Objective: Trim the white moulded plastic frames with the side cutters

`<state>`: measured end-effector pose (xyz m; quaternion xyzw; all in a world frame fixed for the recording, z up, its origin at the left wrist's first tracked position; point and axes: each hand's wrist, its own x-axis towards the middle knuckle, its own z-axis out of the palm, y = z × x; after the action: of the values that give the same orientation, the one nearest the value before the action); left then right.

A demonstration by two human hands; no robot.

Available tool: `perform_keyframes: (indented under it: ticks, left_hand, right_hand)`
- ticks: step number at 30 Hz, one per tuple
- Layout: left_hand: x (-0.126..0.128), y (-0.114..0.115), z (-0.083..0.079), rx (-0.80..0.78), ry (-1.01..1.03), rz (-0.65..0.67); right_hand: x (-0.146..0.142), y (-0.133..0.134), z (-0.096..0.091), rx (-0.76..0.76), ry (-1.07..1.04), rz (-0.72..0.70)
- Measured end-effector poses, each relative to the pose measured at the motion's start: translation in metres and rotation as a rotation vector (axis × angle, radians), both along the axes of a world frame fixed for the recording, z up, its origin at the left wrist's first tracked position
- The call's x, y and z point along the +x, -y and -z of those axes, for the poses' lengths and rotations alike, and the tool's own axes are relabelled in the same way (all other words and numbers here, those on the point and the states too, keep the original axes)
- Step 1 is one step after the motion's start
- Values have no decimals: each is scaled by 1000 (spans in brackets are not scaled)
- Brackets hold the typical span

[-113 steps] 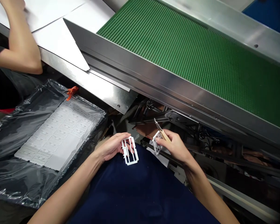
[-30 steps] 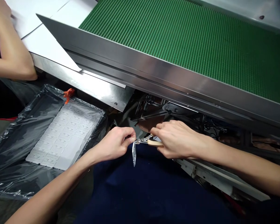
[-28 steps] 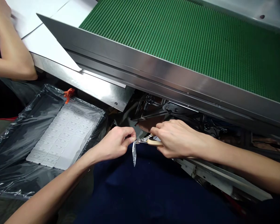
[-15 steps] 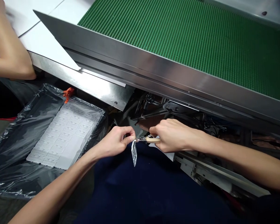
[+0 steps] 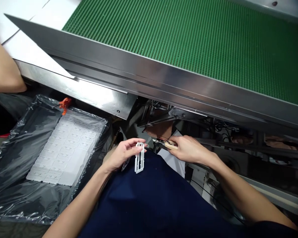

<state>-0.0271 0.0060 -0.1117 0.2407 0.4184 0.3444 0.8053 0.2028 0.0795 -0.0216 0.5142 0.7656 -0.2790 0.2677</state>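
Work looks partway along. 1 white slotted frame [image 5: 139, 158] hangs from the left hand [image 5: 124, 154], its upper end pinched between thumb and fingers, beyond the right edge of the plastic-lined tray [image 5: 10, 188]. The right hand [image 5: 188, 148] has its fingers curled around the cream handles of small nippers [image 5: 167, 144], whose tips stand apart from the frame. Whether any trimming on this frame is finished, I cannot tell. Inside the tray, rows of notched white pieces [image 5: 62, 145] run from near the far edge; toward their near right corner a plain patch shows, so that layer seems incomplete.
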Motion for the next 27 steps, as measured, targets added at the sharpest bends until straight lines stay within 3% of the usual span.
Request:
perform_keyframes:
  ticks: [7, 27]
  left_hand:
    - [-8, -5, -9, -93, 262, -99]
    - [-3, -2, -15, -139, 296, -132]
  right_hand:
    - [-8, 11, 5, 171, -390, -13]
    - [-9, 10, 11, 225, -388, -147]
